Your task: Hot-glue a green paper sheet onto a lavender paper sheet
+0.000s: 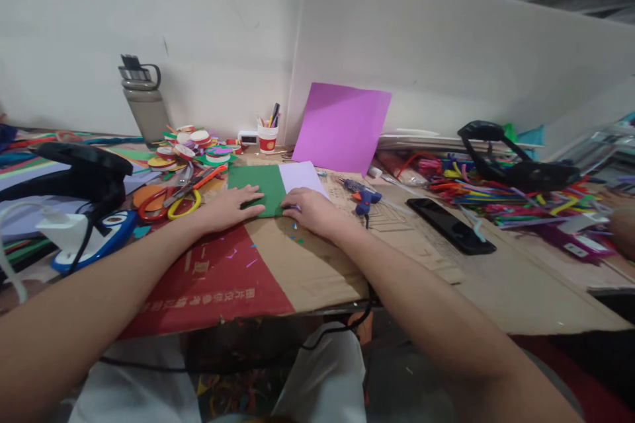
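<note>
A green sheet (258,180) lies on the cardboard-covered table, with a pale lilac sheet (300,176) showing at its right side. My left hand (232,206) rests on the left part of the green sheet, fingers spread and pointing right. At the border of the two sheets is my right hand (312,210). Its fingers are bent, with the fingertips on the green sheet near the lower edge. Whether those fingers pinch the paper is too small to tell. Small paper scraps lie just below the sheets.
Scissors (184,201) and round paper pieces (186,149) lie at the left, below a bottle (147,112). A purple sheet (344,125) leans on the back board. Rightward are a blue glue gun (366,201), a black phone (450,226) and colourful pipe cleaners (476,201).
</note>
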Available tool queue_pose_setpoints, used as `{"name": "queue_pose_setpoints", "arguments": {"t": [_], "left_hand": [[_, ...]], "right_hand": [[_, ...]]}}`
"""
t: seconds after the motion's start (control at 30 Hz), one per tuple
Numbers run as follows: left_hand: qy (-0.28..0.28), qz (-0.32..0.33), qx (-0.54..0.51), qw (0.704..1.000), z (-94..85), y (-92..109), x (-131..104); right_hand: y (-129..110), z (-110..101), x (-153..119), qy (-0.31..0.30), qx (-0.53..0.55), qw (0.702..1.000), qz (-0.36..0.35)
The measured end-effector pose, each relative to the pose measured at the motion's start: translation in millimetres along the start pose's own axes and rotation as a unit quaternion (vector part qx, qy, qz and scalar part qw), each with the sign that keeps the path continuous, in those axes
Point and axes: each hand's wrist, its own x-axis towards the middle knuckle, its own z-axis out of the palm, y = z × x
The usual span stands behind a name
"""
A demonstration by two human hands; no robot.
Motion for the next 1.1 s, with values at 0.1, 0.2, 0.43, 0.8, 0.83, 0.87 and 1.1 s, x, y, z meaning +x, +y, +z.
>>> {"name": "queue_pose_setpoints", "arguments": {"t": [0.1,0.2,0.43,0.8,0.83,0.87,1.1], "left_hand": [[0.001,-0.001,0.002,1.0,-0.8,1.0,0.1],[0.002,0.003,0.01,1.0,-0.5,0.0,0.9],[0.008,-0.005,0.034,0.999,-1.0,2.9,2.2],[0.093,0.046,0.022,0.994,0.6,14.3,6.0],[0.103,0.059,0.021,0.993,0.3,18.2,6.2],[0.11,0.07,0.022,0.991,0.0,22.4,6.2],[0.113,0.079,0.015,0.99,3.4,42.7,8.7]], "right_hand": [[-0.8,-1.1,0.7,-0.01,-0.019,1.0,-0.005],[-2.3,-3.2,0.7,-0.031,-0.049,0.998,-0.013],[-15.2,-9.6,-1.2,-0.087,-0.163,0.983,-0.02],[-17.8,-6.6,-1.2,-0.084,-0.203,0.975,-0.026],[-17.6,-6.4,-1.4,-0.085,-0.199,0.976,-0.027],[-17.4,-6.1,-1.4,-0.084,-0.197,0.976,-0.029],[-15.0,-2.8,-0.4,-0.071,-0.196,0.978,-0.028]]}}
